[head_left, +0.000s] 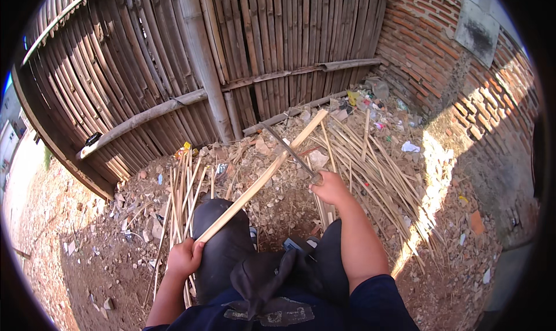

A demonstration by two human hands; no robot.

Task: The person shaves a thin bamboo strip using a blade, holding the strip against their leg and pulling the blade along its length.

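Observation:
My left hand (185, 257) is closed round the near end of a long, pale bamboo strip (255, 186), which slants across my left thigh, up and away to the right. In my right hand (330, 187) is the handle of a long, dark-bladed knife (288, 149). Its blade points away to the left and crosses the strip near the strip's far part. Whether the blade's edge touches the strip or only passes over it, I cannot tell. My fingers hide most of the knife's handle.
Thin bamboo strips (379, 168) lie in a loose pile on the right; more split strips (179, 195) lie by my left leg. Ahead stands a bamboo fence (289, 35), meeting a brick wall (431, 47) at the right. Rubble and litter (370, 102) cover the ground.

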